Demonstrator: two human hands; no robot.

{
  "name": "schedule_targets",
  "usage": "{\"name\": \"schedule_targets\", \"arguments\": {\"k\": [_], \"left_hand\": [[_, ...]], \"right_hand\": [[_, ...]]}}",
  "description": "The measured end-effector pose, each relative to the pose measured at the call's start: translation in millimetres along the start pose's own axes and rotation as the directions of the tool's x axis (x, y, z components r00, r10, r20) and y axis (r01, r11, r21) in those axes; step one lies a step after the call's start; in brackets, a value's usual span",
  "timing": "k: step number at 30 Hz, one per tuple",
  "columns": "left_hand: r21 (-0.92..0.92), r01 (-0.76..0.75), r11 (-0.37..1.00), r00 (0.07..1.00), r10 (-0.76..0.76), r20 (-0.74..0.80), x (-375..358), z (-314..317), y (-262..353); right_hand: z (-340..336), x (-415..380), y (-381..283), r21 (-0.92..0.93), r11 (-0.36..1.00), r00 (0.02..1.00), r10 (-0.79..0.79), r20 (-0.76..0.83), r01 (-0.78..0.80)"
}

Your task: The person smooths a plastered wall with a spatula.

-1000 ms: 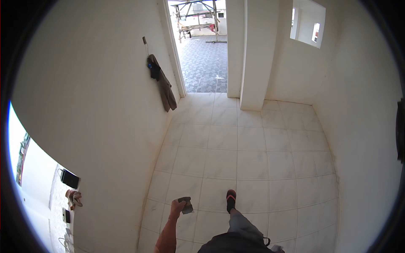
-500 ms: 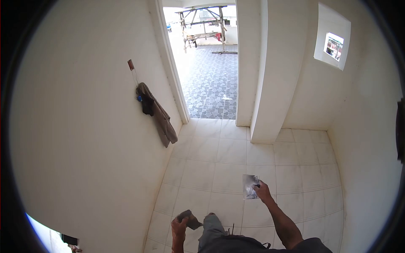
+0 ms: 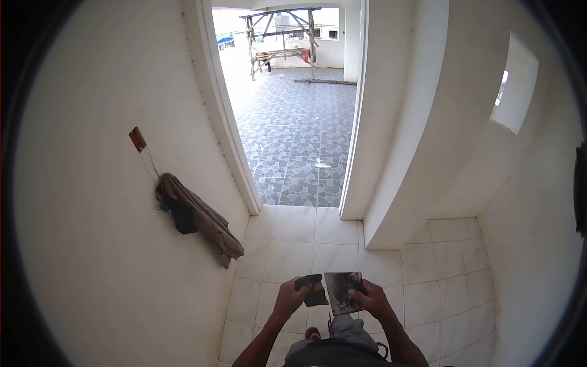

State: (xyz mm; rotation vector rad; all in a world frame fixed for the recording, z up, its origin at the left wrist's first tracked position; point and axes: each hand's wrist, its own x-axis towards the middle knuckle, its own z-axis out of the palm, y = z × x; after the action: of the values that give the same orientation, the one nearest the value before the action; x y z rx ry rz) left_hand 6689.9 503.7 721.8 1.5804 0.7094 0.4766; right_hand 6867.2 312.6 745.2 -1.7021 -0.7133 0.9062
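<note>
My left hand (image 3: 290,301) is closed around a dark flat piece (image 3: 315,293) with a thick blackish upper edge and a ragged brownish lower edge; its exact kind does not show. In my right hand (image 3: 372,301) is a thin rectangular plate (image 3: 340,287), dark grey with whitish smears. My right thumb lies across the plate's face, and the fingers behind it are mostly hidden. Both hands are in front of my body, low in the head view. A narrow gap separates the dark piece from the plate.
A brown garment (image 3: 205,217) and a black item (image 3: 182,215) hang on the left wall, below a reddish-brown piece (image 3: 137,139). Ahead, a doorway leads onto a patterned tiled floor (image 3: 290,134) with a wooden frame (image 3: 281,43). A pillar (image 3: 403,183) juts out at right.
My hands have come together in front of me, the right moving left and the left moving right and up. The view has shifted closer to the doorway.
</note>
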Motion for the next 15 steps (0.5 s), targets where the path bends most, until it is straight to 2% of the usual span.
{"name": "schedule_targets", "arguments": {"k": [4, 6, 9, 11, 13, 14, 15], "left_hand": [[0.099, -0.018, 0.995, 0.987, 0.002, 0.159, 116, 4, 16], [0.075, 0.014, 0.997, 0.991, -0.024, 0.13, 174, 5, 12], [-0.001, 0.077, 0.997, 0.994, -0.077, 0.076, 256, -7, 1], [-0.072, 0.115, 0.991, 0.993, -0.113, 0.027, 321, -22, 10], [-0.15, 0.2, 0.968, 0.979, -0.205, -0.021, 362, -40, 23], [-0.077, 0.199, 0.977, 0.974, -0.206, -0.096, 383, -52, 32], [-0.113, 0.172, 0.979, 0.973, -0.186, -0.134, 404, -64, 37]], "right_hand": [[-23, 91, -8, 0.073, 0.997, 0.995, 0.014, -0.101, -0.006], [-33, 143, -8, 0.041, 0.999, 0.986, -0.016, -0.164, 0.023], [-51, 238, -13, 0.007, 1.0, 0.995, 0.022, -0.101, -0.021], [-51, 315, -29, 0.157, 0.987, 0.999, -0.043, -0.031, 0.047], [-57, 389, -59, 0.063, 0.995, 0.989, -0.087, 0.119, 0.08], [-55, 424, -82, 0.028, 0.996, 0.978, -0.087, 0.192, 0.083], [-52, 456, -99, -0.014, 0.996, 0.961, -0.08, 0.265, 0.087]]}}
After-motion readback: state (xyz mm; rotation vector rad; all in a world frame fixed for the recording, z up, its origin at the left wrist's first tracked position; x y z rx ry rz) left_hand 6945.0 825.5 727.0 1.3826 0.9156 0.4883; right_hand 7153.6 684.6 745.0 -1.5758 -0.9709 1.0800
